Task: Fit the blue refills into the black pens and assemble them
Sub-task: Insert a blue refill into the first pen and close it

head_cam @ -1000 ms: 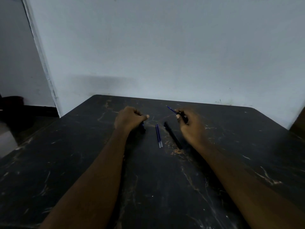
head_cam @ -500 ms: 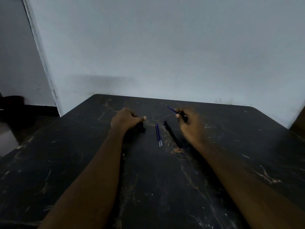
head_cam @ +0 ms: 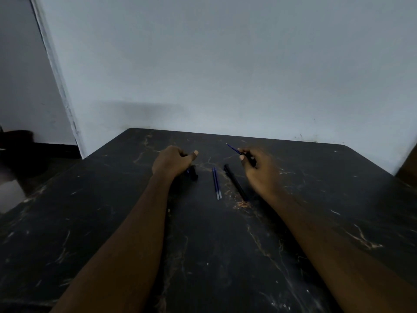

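Barely anything has shifted since a second ago; only the left hand (head_cam: 173, 162) has eased slightly toward the left edge. Across the dark, scratched surface (head_cam: 225, 256) both forearms reach toward the far edge. That left hand sits curled over small black pen parts (head_cam: 192, 173), though whether its fingers grip them I cannot tell. The right hand (head_cam: 259, 171) pinches a black pen barrel (head_cam: 251, 159) with a blue refill (head_cam: 232, 149) poking from it. Another barrel (head_cam: 235, 185) and two spare refills (head_cam: 217, 182) lie between the hands. The insertion step looks underway; next probably comes a cap from the left.
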{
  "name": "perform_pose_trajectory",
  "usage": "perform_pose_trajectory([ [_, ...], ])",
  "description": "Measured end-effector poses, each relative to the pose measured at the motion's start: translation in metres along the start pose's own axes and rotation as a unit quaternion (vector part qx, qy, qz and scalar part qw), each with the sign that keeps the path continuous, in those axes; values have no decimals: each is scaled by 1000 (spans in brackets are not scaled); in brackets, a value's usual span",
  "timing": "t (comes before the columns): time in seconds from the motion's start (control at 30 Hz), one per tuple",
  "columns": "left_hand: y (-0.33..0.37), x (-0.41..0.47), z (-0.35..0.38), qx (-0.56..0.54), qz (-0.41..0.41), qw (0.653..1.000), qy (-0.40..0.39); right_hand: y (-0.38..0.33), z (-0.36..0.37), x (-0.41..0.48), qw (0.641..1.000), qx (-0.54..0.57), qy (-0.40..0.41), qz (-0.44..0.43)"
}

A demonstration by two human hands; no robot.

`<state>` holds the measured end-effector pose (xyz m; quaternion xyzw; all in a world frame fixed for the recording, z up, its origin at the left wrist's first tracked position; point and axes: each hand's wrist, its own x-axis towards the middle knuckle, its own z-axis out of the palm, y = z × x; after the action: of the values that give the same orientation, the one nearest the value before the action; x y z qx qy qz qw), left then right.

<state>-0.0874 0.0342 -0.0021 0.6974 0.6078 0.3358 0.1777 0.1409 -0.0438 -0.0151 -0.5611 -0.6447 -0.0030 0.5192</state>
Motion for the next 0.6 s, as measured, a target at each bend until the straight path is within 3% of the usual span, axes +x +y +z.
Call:
perform_pose_trajectory([
  [0.3,8,-5,1,-12,27,999,21,0,1,1,1000,3,-7,6],
  [0.4,21,-10,5,-67,81,993,50,2,2,1,1000,4,-11,4],
  [0.6,52,-21,17,-186,173,967,-7,1,2,1,1000,-5,-13,-8],
])
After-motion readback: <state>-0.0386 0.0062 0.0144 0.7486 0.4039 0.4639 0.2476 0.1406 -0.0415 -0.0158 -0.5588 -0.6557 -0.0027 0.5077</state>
